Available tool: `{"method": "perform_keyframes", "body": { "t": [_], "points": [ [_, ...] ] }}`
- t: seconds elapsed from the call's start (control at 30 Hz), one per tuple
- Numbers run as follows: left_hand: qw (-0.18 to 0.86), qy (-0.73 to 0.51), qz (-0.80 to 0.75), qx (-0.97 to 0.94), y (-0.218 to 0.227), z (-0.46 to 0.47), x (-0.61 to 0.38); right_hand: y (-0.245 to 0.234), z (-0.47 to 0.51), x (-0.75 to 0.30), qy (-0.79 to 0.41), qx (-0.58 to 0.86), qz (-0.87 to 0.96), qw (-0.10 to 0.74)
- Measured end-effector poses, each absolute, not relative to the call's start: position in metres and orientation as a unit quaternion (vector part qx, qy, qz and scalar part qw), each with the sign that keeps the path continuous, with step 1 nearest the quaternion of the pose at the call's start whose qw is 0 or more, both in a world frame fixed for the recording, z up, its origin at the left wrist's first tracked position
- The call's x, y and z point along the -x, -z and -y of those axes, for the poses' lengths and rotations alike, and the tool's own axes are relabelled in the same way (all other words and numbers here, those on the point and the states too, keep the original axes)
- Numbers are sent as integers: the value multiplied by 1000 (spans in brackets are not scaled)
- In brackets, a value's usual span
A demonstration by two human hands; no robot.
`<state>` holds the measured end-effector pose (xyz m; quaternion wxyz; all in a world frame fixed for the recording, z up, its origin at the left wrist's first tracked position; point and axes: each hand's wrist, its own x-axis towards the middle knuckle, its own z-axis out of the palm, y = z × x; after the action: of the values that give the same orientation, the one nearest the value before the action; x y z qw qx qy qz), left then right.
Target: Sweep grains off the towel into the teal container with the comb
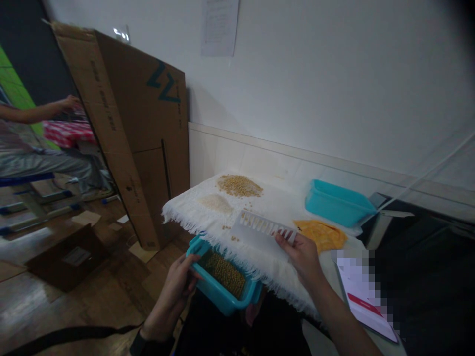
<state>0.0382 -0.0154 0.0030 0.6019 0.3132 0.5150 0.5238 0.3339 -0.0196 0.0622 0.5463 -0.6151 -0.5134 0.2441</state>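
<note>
Left hand, lower centre-left of frame: closed on the left end of a teal plastic bin, thumb over the rim. Bin sits below the cloth edge, fringe hanging at its far side; can't tell if anything else supports it. Small round beans cover its floor, shaded.

Right hand, right of centre: pinching the right end of a translucent slotted plate, thumb on top. Plate is over the white fringed cloth; contact unclear.

Status, my read: partway. Beans already in the bin, but a few loose beans lie left of the plate, and the soybean pile remains at mid-frame. Pale grain heap, probably rice, sits just in front of that pile.

Yellow cloth right of the plate; second teal bin behind it, contents not visible. Cardboard box upper left, co-worker's hand beyond.
</note>
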Motion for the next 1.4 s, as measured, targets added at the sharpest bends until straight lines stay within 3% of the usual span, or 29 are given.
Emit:
{"method": "perform_keyframes", "body": {
  "t": [0.17, 0.4, 1.4],
  "points": [
    [603, -525, -515, -310, -6, 17, -37, -67, 29, -322, -264, 600, 531, 537],
    [603, -520, -519, -310, -1, 13, -34, -65, 10, -321, -171, 626, 504, 570],
    [598, -531, -522, -296, -5, 8, -27, -51, 5, -316, -231, 586, 532, 566]
  ]
}}
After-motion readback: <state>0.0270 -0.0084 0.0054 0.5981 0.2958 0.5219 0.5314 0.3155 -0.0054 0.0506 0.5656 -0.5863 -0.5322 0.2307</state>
